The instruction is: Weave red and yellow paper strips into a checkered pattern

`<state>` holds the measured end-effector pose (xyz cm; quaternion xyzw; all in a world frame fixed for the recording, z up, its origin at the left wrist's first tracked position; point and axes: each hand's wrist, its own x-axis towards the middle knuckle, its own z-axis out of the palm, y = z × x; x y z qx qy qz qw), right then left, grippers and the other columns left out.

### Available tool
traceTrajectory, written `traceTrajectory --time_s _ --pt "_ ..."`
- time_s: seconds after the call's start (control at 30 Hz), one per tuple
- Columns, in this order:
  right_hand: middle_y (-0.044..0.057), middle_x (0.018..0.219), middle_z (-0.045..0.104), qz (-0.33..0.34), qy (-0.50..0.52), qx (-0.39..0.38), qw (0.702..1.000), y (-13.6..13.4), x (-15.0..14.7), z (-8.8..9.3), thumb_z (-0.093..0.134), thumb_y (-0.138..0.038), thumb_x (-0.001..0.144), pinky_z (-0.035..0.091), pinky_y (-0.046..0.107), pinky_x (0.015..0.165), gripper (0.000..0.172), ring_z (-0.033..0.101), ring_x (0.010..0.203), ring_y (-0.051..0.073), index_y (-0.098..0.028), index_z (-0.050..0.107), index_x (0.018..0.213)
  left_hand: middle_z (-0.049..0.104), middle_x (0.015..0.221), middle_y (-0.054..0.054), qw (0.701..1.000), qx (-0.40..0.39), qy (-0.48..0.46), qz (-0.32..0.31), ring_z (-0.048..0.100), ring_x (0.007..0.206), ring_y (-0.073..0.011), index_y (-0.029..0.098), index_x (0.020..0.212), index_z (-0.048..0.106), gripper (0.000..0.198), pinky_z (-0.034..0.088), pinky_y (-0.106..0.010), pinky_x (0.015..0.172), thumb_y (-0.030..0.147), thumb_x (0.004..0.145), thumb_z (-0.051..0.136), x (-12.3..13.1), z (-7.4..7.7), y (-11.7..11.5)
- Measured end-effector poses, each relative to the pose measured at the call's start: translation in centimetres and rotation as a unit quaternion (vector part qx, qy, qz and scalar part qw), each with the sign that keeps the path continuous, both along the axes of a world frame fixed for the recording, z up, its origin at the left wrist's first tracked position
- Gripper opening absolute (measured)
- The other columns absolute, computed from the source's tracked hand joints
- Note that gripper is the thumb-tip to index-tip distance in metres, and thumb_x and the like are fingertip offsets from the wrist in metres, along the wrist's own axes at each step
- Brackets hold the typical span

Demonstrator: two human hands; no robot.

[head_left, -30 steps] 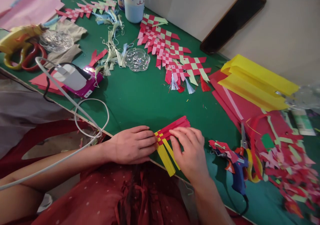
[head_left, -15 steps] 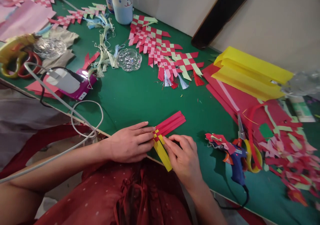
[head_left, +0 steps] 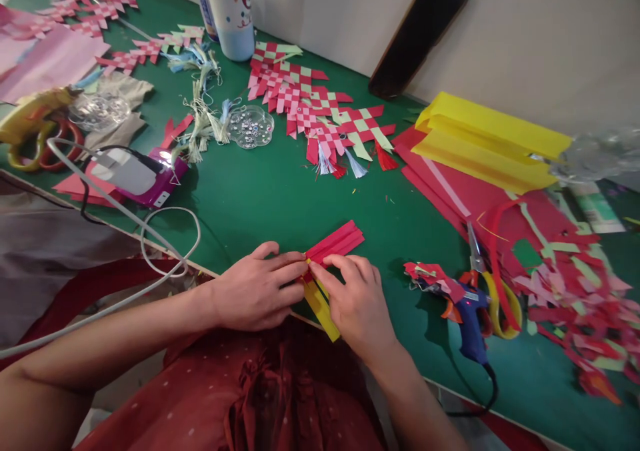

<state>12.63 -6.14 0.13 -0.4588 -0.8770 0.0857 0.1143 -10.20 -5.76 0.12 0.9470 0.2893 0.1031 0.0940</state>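
Observation:
Red and yellow paper strips, woven together, lie on the green table near its front edge. The red strips (head_left: 336, 241) point up and right; the yellow strips (head_left: 321, 309) run down toward the edge. My left hand (head_left: 257, 287) lies flat at the weave's left side, fingers stretched out with their tips on it and the thumb raised. From the right, my right hand (head_left: 357, 297) has thumb and index finger closed on the strips at the crossing. Fingertips hide most of the small yellow-and-red checked part.
On the right are a blue glue gun (head_left: 473, 321), scissors (head_left: 503, 307) and paper scraps (head_left: 595, 297). Behind stand woven paper fish (head_left: 315, 101), a bead dish (head_left: 251, 127) and a bottle (head_left: 233, 21). A phone (head_left: 420, 34) leans on the wall. A white cable (head_left: 145, 227) loops on the left.
My right hand's fingertips have moved up from the yellow strips onto the crossing. My left thumb has lifted away from its fingers. The whole view has shifted slightly.

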Motion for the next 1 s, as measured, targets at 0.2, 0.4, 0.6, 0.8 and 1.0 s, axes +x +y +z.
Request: traceTrajectory --time_s 0.2,0.4,0.6,0.8,1.0 --pt "0.006 0.113 0.065 -0.081 -0.041 0.044 0.995 1.4 1.7 -0.1 0.054 -0.007 0.086 0.037 0.04 0.08 0.04 0.048 0.101 0.025 -0.028 0.068 0.118 0.061 0.127 -0.01 1.0 -0.024 0.009 -0.005 0.05 0.127 -0.0274 0.019 0.109 0.06 0.026 0.031 -0.044 0.101 0.035 0.091 0.052 0.2 0.7 0.2" --pt "0.006 0.118 0.063 -0.025 -0.024 0.031 0.999 1.4 0.0 0.4 0.054 -0.008 0.086 0.037 0.04 0.082 0.044 0.047 0.104 0.025 -0.027 0.064 0.124 0.063 0.125 -0.011 0.999 -0.007 0.023 0.024 0.052 0.123 -0.0277 0.015 0.131 0.052 0.052 0.032 -0.042 0.101 0.049 0.092 0.058 0.7 0.4 0.0" --pt "0.004 0.119 0.065 -0.049 -0.061 0.052 0.996 3.0 0.8 -0.7 0.054 -0.005 0.083 0.034 0.041 0.079 0.049 0.047 0.102 0.025 -0.03 0.063 0.124 0.063 0.126 -0.009 0.998 0.015 0.041 0.047 0.053 0.123 -0.026 0.017 0.131 0.054 0.056 0.032 -0.039 0.099 0.055 0.09 0.06 1.1 -0.2 -0.6" --pt "0.009 0.117 0.063 -0.143 -0.094 0.099 0.98 5.0 2.7 -0.4 0.05 -0.002 0.08 0.034 0.04 0.071 0.053 0.047 0.099 0.028 -0.025 0.062 0.125 0.062 0.129 -0.008 0.998 0.021 0.03 0.057 0.052 0.124 -0.0241 0.016 0.133 0.052 0.058 0.032 -0.04 0.098 0.056 0.091 0.059 1.2 -0.5 -0.8" --pt "0.007 0.122 0.062 -0.004 -0.056 0.044 0.997 0.8 0.2 0.2 0.049 -0.001 0.082 0.039 0.04 0.083 0.053 0.045 0.107 0.026 -0.025 0.061 0.127 0.062 0.129 -0.008 0.998 0.017 0.026 0.06 0.052 0.123 -0.0243 0.014 0.132 0.052 0.059 0.034 -0.041 0.096 0.055 0.09 0.06 1.1 -0.3 -0.9"
